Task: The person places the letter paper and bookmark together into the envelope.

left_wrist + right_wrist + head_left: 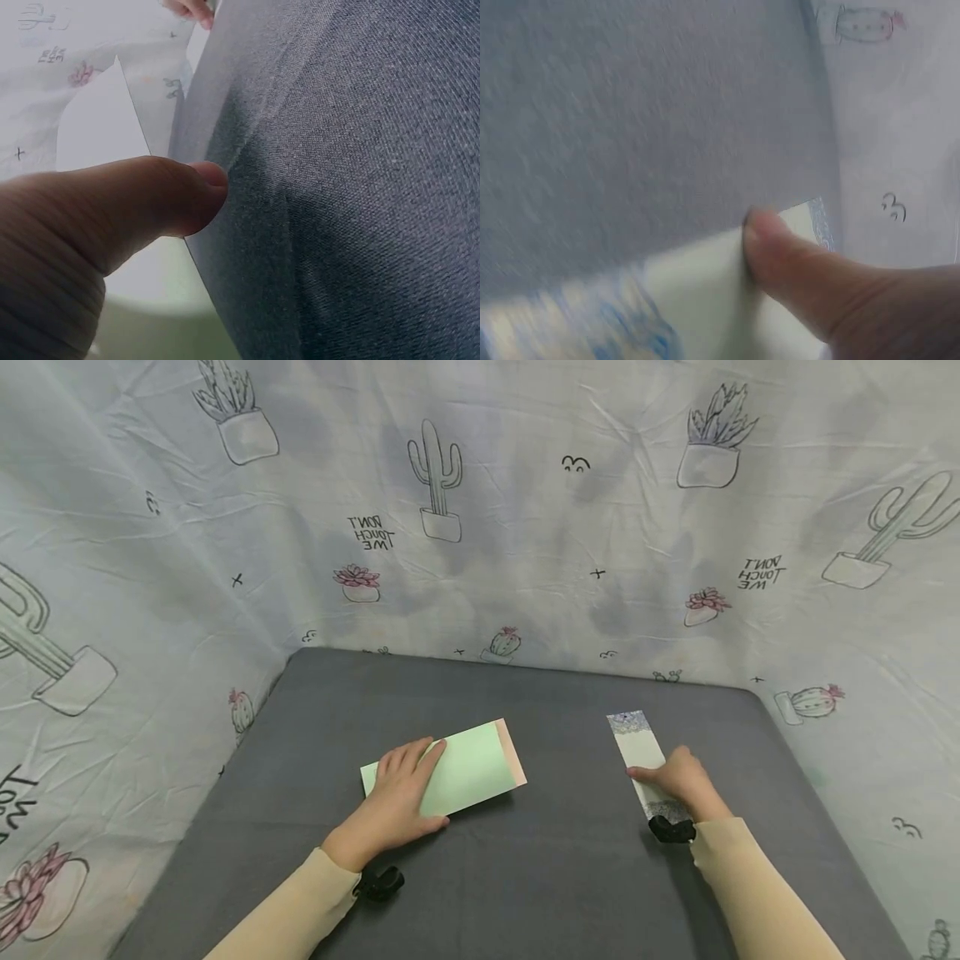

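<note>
Sheet (pixel 471 768) is left of strip (pixel 640 750), curtain (pixel 517 535) behind

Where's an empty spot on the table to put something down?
There's bare table between the green card and the white strip, reaching toward the front. Another patch lies behind the card, up to the curtain. It's crowded where the left grip holds the card and the right grip holds the strip.
</note>
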`<state>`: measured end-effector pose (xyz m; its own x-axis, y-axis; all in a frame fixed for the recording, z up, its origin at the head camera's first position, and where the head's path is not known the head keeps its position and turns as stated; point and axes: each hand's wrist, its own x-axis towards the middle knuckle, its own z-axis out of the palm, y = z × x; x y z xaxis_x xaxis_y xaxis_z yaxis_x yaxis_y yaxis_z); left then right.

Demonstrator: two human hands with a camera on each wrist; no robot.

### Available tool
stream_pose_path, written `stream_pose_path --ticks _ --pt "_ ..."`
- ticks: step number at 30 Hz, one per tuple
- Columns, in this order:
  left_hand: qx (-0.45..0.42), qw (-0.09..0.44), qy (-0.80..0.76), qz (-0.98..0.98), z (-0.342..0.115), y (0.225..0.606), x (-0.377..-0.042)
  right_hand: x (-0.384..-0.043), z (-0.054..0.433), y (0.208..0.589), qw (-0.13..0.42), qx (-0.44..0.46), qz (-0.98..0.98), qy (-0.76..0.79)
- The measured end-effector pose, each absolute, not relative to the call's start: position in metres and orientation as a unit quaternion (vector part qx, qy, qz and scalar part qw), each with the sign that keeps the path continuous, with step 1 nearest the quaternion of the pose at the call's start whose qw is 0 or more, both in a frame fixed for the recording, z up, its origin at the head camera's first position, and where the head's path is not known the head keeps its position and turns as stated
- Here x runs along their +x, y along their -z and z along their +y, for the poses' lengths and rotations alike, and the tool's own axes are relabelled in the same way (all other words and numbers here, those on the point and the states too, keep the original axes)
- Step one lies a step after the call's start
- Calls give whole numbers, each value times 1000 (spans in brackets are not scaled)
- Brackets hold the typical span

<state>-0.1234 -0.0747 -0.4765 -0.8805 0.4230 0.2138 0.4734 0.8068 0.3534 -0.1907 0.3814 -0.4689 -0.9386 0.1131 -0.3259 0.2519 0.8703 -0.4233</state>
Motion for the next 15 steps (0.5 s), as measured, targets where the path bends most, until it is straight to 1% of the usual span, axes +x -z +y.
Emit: stream_pose_path --ticks 5,15 --pt "-230 66 193 -951 -74 478 -121 -186 374 469 88 76 952 284" --pt "-227 65 198 -951 -74 480 -116 -179 361 458 22 8 952 304"
